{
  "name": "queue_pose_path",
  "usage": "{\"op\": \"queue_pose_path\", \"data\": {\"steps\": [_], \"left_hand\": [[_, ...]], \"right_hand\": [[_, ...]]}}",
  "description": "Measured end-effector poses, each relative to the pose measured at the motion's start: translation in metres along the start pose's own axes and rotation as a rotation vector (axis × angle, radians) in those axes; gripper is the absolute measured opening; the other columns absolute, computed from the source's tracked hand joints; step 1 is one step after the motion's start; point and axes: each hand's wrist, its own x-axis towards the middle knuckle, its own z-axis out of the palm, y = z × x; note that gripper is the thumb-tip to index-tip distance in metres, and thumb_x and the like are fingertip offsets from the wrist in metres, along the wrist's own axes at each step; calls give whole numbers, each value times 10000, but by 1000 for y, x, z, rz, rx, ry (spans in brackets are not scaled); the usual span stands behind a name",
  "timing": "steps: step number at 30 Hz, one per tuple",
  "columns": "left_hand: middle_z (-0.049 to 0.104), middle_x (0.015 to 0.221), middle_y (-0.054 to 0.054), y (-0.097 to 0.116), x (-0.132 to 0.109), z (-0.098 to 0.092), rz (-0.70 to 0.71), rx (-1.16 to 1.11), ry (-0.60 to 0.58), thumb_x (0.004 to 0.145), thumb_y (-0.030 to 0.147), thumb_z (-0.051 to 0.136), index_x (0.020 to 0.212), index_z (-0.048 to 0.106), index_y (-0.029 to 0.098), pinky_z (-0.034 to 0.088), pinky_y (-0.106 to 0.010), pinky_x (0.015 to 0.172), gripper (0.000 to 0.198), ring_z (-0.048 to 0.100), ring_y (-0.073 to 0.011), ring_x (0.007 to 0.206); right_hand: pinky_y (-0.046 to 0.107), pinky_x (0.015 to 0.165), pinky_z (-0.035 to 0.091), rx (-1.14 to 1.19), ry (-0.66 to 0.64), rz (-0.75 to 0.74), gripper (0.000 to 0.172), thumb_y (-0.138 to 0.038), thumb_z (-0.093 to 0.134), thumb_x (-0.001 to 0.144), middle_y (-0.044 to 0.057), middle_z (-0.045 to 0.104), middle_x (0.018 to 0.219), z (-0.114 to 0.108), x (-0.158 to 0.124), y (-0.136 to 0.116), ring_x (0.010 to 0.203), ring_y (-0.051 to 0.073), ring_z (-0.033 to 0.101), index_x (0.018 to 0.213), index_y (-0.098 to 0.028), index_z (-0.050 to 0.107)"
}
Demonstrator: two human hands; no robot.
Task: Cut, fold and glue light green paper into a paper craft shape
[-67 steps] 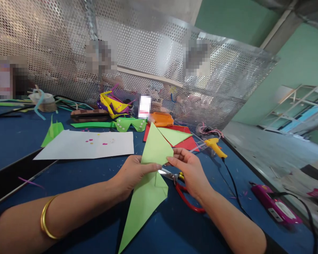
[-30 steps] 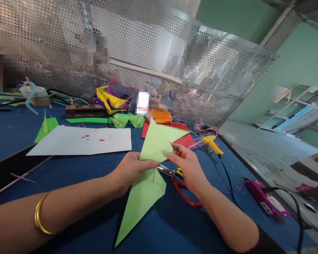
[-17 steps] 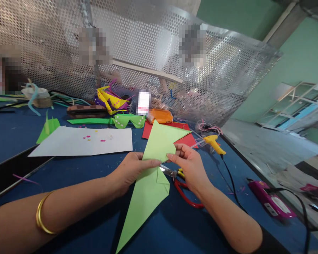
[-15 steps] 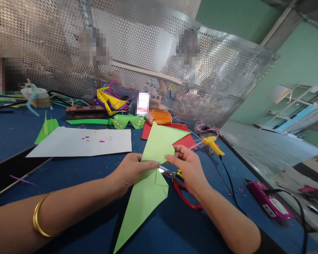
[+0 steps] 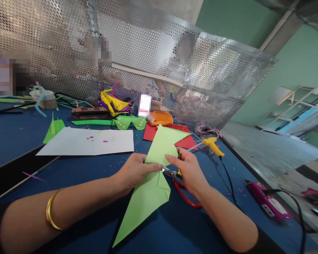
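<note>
While poised above blue worktop (image 5: 190,225) | holding up folded light-green paper (image 5: 148,197) mid-view | pinching left edge with left hand (image 5: 134,169), right edge with right hand (image 5: 189,164), thumbs uppermost | showing red-handled scissors (image 5: 172,173) partly hidden beneath

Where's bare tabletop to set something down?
Bare patch: blue tabletop between light-green paper and right forearm, nearer than the red-handled scissors. Another, speck-strewn: between white sheet and left forearm. Crowded: along the perforated screen, with brown case, green glasses, yellow glasses.
</note>
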Motion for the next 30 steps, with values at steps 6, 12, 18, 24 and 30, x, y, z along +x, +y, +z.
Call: {"op": "queue_pose_path", "data": {"steps": [6,12,18,24,30], "left_hand": [[728,619,-73,-1,3,-3,5,17,-13,632,300,791,744,737,126,514,-270,498,215,662,-195,511],[736,638,-85,2,2,-3,-20,-24,-2,628,288,803,744,738,123,528,-275,508,212,664,-193,510],[760,761,-117,6,3,-4,61,-250,121,600,329,841,836,733,105,562,-301,606,342,693,-209,610],[760,779,-116,1,4,-3,46,-280,67,657,352,812,898,727,105,560,-289,628,355,697,-208,662],[764,816,-119,4,3,-2,70,-191,89,615,276,830,842,729,95,535,-255,601,307,680,-185,634]], "right_hand": [[330,758,511,-46,27,1,333,-306,832,605,22,741,848,1,1,1,765,195,672,874,-182,678],[310,769,492,-78,49,-84,298,-432,736,730,14,725,857,-5,5,1,795,184,655,908,-200,673],[279,654,427,-304,-86,-41,292,-460,741,711,0,650,713,-3,2,0,679,152,571,798,-188,679],[257,524,278,-418,-43,-41,250,-403,702,720,-42,474,542,3,-2,8,542,103,358,614,-184,643],[262,511,283,-478,-77,-35,266,-417,676,727,-31,485,541,0,-4,3,532,108,367,605,-183,648]]}}
